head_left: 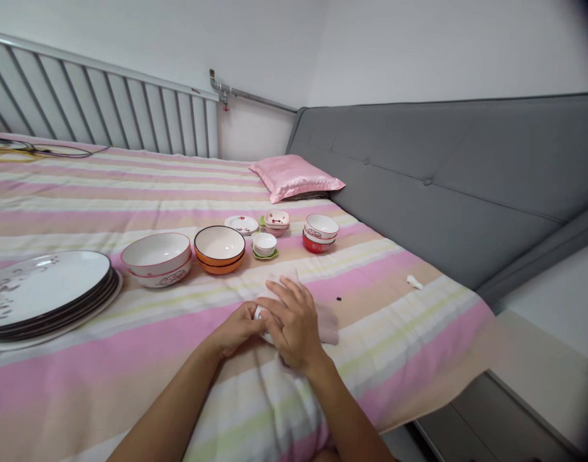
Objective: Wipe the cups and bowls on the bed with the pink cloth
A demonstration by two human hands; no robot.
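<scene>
My left hand (237, 330) is closed on the edge of a small white dish (267, 337), most of which my hands cover. Whether it is a bowl or a saucer I cannot tell. Over it lies my right hand (294, 324), fingers bent, pressing a pale pinkish cloth (328, 326) against the dish. The cloth also sticks out past the fingertips and to the right. Just beyond my hands stands a stack of small white dishes (264, 241) on a green leaf-shaped one.
Left to right stand stacked plates (48, 282), white bowls (156, 253), orange bowls (220, 250) and red-and-white bowls (319, 232). Behind are flat saucers (241, 224) and pink dishes (276, 220). A pink pillow (298, 178), a tiny black piece (339, 299) and crumpled tissue (414, 282) lie on the striped bedspread.
</scene>
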